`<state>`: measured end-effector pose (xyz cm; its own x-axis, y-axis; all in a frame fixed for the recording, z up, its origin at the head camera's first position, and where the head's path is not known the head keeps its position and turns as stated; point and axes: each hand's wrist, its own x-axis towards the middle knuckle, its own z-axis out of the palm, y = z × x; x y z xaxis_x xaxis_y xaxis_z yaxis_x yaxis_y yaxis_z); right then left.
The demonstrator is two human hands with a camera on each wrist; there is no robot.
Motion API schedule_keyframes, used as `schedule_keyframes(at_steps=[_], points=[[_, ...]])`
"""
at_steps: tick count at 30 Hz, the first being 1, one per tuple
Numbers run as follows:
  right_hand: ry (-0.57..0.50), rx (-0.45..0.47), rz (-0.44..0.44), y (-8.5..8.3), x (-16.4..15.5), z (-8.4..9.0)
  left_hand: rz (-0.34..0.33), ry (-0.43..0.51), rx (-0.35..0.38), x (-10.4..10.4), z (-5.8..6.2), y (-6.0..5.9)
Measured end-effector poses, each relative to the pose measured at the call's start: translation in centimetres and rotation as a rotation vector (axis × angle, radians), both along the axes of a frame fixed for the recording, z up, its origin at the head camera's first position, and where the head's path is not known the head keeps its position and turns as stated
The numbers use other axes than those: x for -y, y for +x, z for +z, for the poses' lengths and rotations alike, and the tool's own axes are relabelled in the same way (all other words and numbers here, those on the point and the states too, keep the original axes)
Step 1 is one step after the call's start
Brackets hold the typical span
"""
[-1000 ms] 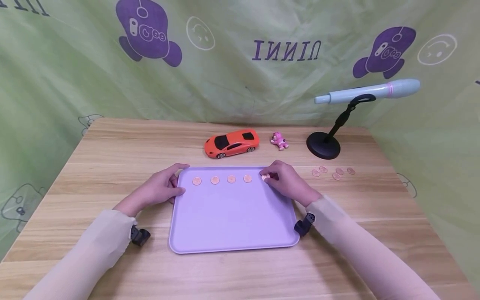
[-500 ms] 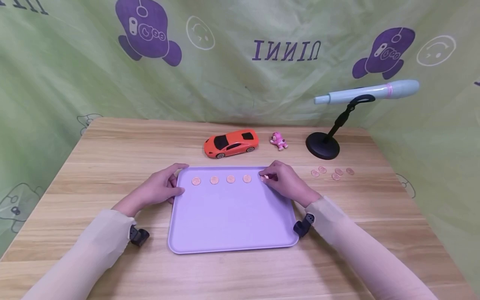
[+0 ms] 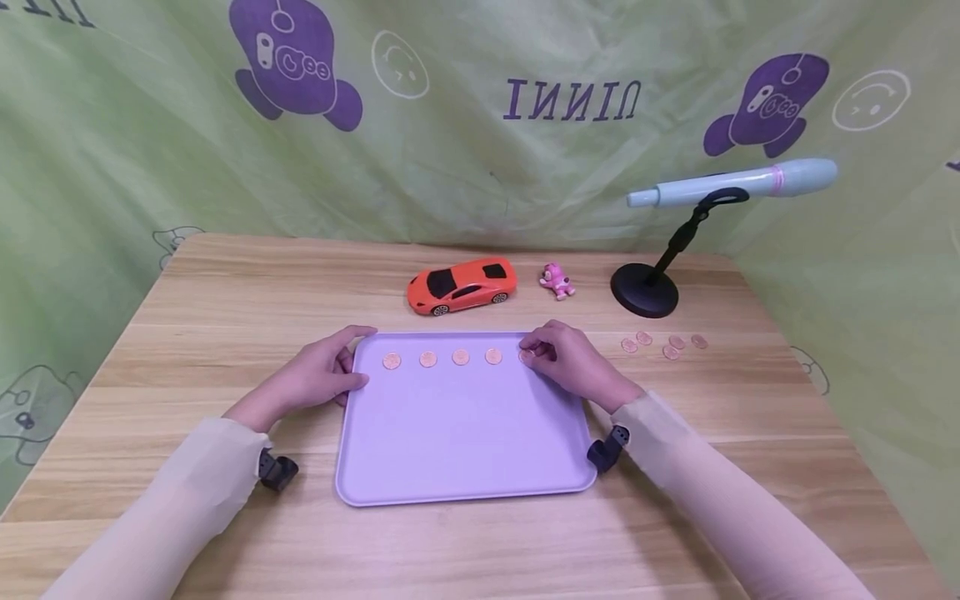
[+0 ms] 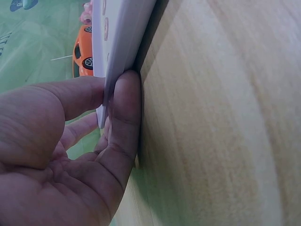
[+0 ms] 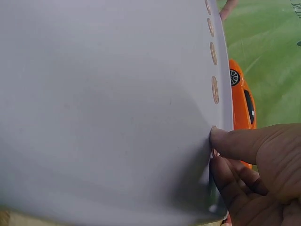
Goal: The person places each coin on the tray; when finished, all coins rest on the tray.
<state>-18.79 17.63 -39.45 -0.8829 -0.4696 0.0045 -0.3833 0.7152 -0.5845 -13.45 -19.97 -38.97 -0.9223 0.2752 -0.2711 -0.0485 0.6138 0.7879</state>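
Observation:
A lilac tray (image 3: 465, 433) lies flat on the wooden table (image 3: 225, 292). Along its far edge runs a row of copper coins (image 3: 427, 359), which the right wrist view shows as coins (image 5: 215, 89) on the tray (image 5: 94, 94). My left hand (image 3: 322, 375) grips the tray's far left corner; in the left wrist view the left hand (image 4: 56, 155) has thumb and finger pinching the tray's rim (image 4: 117, 37). My right hand (image 3: 570, 362) pinches the rightmost coin (image 3: 527, 355) down on the tray's far right corner. Curled fingers of the right hand (image 5: 263, 160) partly hide that coin.
An orange toy car (image 3: 462, 285) and a small pink toy (image 3: 558, 281) stand behind the tray. A pale blue microphone (image 3: 735, 183) sits on a black stand (image 3: 645, 292) at the back right. Several loose coins (image 3: 663, 343) lie right of the tray. Green cloth hangs behind.
The coin under my right fingertips has gone from tilted to lying flat on the tray. Both hands stay where they were.

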Motion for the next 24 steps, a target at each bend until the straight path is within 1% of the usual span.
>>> schedule_keyframes(at_steps=[9, 11, 14, 16, 19, 21, 24], points=[[-0.016, -0.009, 0.024, 0.0, -0.8, 0.0, -0.005, -0.003, -0.008, 0.1, -0.1, -0.1], [-0.029, -0.018, 0.035, -0.1, -1.2, 0.1, -0.005, -0.008, -0.014, 0.3, 0.0, 0.0], [-0.062, -0.025, 0.025, -0.1, -2.2, 0.3, -0.002, -0.013, -0.015, 0.4, 0.1, 0.0], [-0.094, -0.048, -0.003, -0.3, -3.2, 0.4, -0.002, -0.013, -0.013, 0.4, 0.2, 0.0], [-0.118, -0.098, -0.083, -0.4, -5.1, 0.4, -0.005, -0.015, -0.005, 0.3, 0.2, -0.1], [-0.103, -0.141, -0.135, -0.6, -6.6, 0.4, -0.006, -0.017, -0.001, 0.2, 0.2, -0.1], [-0.029, -0.16, -0.205, -0.6, -8.7, 0.2, -0.006, -0.019, 0.005, 0.0, 0.1, -0.2]])
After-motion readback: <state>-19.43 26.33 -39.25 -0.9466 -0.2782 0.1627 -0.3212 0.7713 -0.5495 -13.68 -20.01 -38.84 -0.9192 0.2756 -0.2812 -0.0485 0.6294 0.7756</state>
